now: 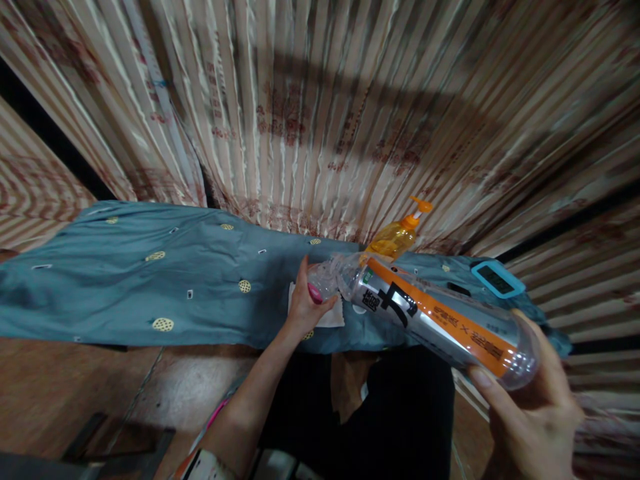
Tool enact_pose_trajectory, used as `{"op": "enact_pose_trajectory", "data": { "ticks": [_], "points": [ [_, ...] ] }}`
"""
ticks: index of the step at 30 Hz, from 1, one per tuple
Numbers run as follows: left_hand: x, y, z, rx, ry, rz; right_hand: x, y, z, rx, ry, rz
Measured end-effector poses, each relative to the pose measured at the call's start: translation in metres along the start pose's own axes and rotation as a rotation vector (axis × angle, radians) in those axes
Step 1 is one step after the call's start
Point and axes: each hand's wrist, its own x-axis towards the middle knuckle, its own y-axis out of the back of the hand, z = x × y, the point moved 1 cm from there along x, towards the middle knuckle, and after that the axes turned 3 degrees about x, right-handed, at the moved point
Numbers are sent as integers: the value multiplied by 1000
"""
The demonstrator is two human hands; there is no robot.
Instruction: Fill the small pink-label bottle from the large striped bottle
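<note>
My right hand (535, 407) grips the base of a clear plastic drink bottle (440, 320) with a silver and orange label. The bottle is tilted, its narrow end pointing left and down. My left hand (303, 303) is closed around a small clear vessel (325, 277) with a pink part low on it; its exact kind is unclear. The bottle's neck end meets or overlaps this vessel, and I cannot tell whether they touch. Under my left hand lies a white cloth or paper (330, 316) on the table.
A yellow pump bottle (393, 239) with an orange top stands behind the drink bottle. To the right lie a blue-framed digital device (499, 279) and a small dark object (459, 289). A teal pineapple-print cloth (210, 267) covers the narrow table. A pleated curtain (240, 120) hangs behind.
</note>
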Motion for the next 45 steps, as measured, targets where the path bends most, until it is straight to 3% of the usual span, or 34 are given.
{"op": "enact_pose_trajectory", "data": {
  "ticks": [45],
  "points": [
    [0,3,4,-27,-4,-15,3,-3,3,77,-16,18]
  ]
}}
